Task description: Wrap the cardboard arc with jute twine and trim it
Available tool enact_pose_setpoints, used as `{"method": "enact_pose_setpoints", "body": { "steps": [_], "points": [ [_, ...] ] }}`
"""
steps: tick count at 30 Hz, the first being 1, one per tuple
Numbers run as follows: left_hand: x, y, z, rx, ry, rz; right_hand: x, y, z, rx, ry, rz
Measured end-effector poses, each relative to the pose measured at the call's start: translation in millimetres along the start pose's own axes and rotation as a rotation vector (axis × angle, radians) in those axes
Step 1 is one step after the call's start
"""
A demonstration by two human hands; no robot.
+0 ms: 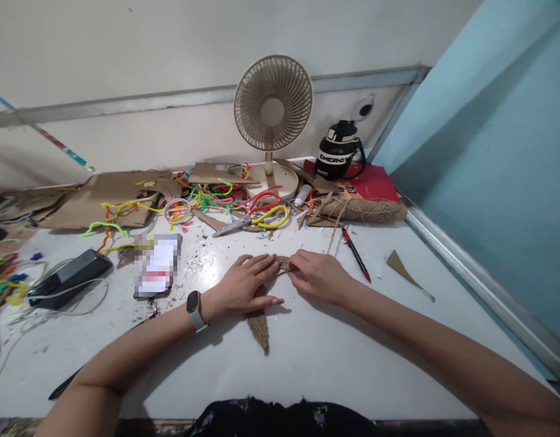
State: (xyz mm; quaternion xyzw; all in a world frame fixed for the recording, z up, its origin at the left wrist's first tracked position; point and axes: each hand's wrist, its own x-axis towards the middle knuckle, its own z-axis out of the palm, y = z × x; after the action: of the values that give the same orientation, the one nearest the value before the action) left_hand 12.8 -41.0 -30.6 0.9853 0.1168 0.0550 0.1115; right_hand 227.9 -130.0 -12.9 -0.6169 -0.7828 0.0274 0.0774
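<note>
My left hand (252,280) lies with fingers stretched over a leaf-shaped piece wrapped in brown twine (258,331), pressing it on the white table. The pointed lower end shows below the palm, while the middle is hidden under the hand. My right hand (317,276) is closed, thumb and fingers pinched at the piece's upper right end, where rows of twine (283,263) show between both hands. A loose strand of twine (335,227) runs from behind the right hand up to a twine skein (364,210). Exactly what the right fingertips pinch is partly hidden.
Scissors (255,213) lie beyond my hands, before a small fan (273,109). A red pen (356,255) and a cardboard scrap (407,274) are at right. A phone (159,266), black device (70,279) and cables are left. A black bottle (337,152) stands behind.
</note>
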Motion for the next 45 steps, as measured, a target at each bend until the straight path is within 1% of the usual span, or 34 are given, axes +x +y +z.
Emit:
{"method": "enact_pose_setpoints", "body": {
  "steps": [6, 12, 14, 20, 27, 35, 45],
  "points": [
    [-6.2, 6.6, -0.1, 0.121, 0.004, -0.070, 1.0, 3.1, -0.2, 0.014, 0.023, 0.005],
    [-10.0, 14.9, -2.9, 0.149, 0.024, -0.067, 0.8, 5.2, 5.4, 0.091, 0.098, -0.081],
    [-10.8, 17.5, -3.9, 0.144, 0.030, -0.078, 0.7, 5.0, 6.9, 0.099, 0.105, -0.093],
    [-11.9, 20.4, -6.6, 0.192, 0.002, -0.097, 0.7, 4.8, 8.5, 0.106, 0.083, -0.098],
    [-13.6, 16.8, -2.8, 0.239, 0.025, -0.054, 1.9, 6.1, 9.2, 0.103, 0.065, -0.107],
    [-14.2, 15.7, 1.0, 0.207, 0.069, -0.066, 0.9, 5.8, 9.8, 0.104, 0.039, -0.090],
    [-12.3, 15.1, 1.0, 0.207, 0.058, -0.071, 1.3, 5.2, 10.7, 0.090, 0.006, -0.078]
  ]
}}
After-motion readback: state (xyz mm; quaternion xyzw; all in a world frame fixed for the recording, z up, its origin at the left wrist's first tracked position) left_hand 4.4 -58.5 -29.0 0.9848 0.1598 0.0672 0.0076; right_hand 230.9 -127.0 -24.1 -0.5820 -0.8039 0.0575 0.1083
